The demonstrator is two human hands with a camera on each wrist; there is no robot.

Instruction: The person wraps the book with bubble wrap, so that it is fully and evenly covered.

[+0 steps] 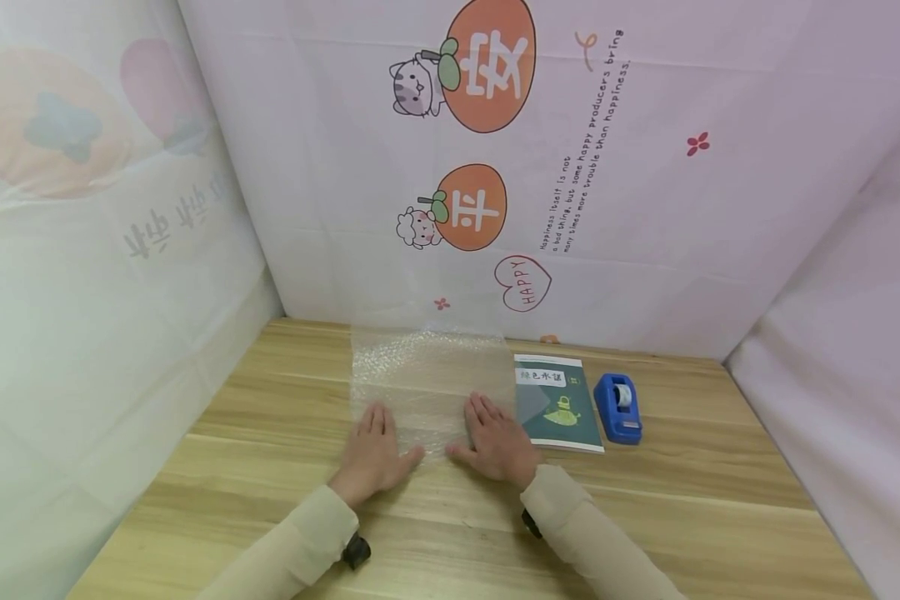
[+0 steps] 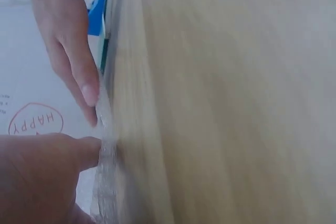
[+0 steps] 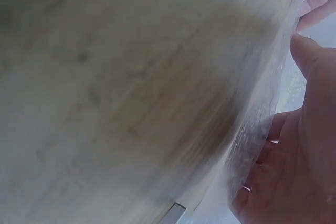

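Note:
A clear sheet of bubble wrap (image 1: 427,375) lies on the wooden table, its far end reaching the back curtain. My left hand (image 1: 372,457) rests on its near left part with straight fingers, thumb pointing inward. On the near right part rests my right hand (image 1: 492,437), fingers straight and thumb toward the left one. In the left wrist view the thumb of the left hand (image 2: 47,166) touches the wrap's edge, and the right hand (image 2: 68,45) lies farther along it. The right wrist view shows the right hand (image 3: 299,145) against the wrap (image 3: 249,150).
Right of the wrap lies a green booklet (image 1: 570,417), its left edge beside or under the sheet; I cannot tell which. A blue tape dispenser (image 1: 619,408) stands to its right. Printed white curtains (image 1: 645,250) enclose the wooden table (image 1: 690,500) at the back and sides.

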